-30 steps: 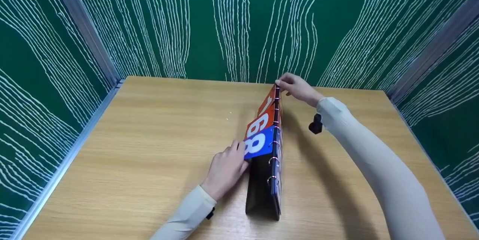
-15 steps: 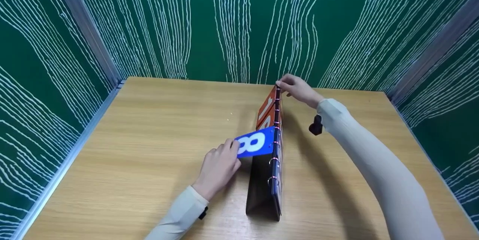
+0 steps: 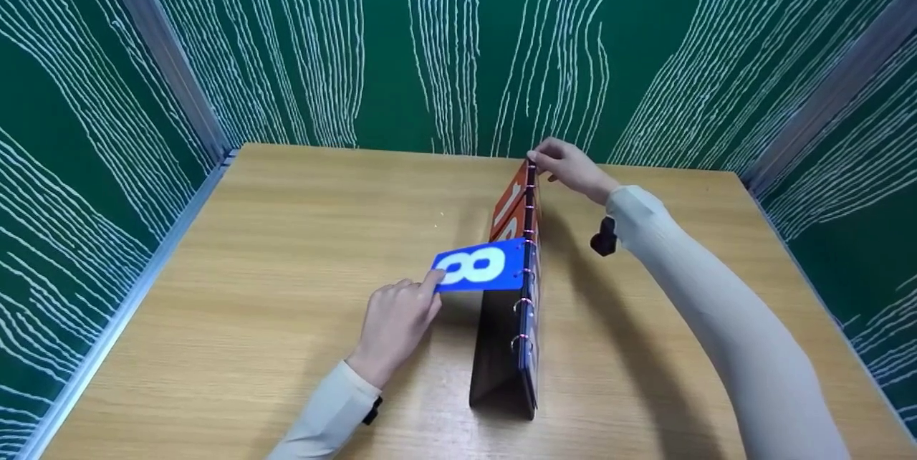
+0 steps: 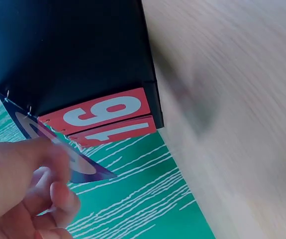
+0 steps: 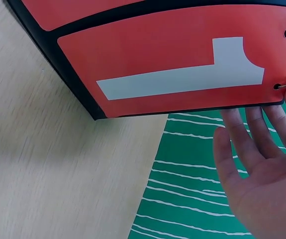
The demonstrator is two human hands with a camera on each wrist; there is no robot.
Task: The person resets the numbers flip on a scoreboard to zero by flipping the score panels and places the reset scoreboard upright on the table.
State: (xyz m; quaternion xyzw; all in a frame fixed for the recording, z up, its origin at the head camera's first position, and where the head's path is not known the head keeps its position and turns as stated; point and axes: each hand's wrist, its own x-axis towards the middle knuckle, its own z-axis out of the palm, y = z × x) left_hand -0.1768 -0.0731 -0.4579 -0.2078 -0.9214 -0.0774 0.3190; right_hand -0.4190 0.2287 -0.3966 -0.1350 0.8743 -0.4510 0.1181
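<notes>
A tabletop flip scoreboard [image 3: 498, 352] stands like a tent on the table, its ringed top edge running away from me. My left hand [image 3: 397, 324] pinches the outer edge of a blue number card [image 3: 476, 266] marked 8, lifted out nearly level from the rings. In the left wrist view this card [image 4: 100, 172] is seen from below, partly behind the fingers. At the far top corner, my right hand [image 3: 573, 166] holds the scoreboard by thumb and fingertips. The right wrist view shows a red card [image 5: 157, 55] marked 1 beside that hand [image 5: 272, 184].
The scoreboard rests on a wooden table [image 3: 301, 259]. Green walls [image 3: 387, 44] with white wavy lines rise behind and at both sides, with grey posts [image 3: 161, 51] at the corners. Red cards [image 4: 103, 107] hang at the scoreboard's far end.
My left hand has drawn left and slightly up with the blue 8 card, swinging it away from the scoreboard's side to nearly level. The right hand stays at the far corner.
</notes>
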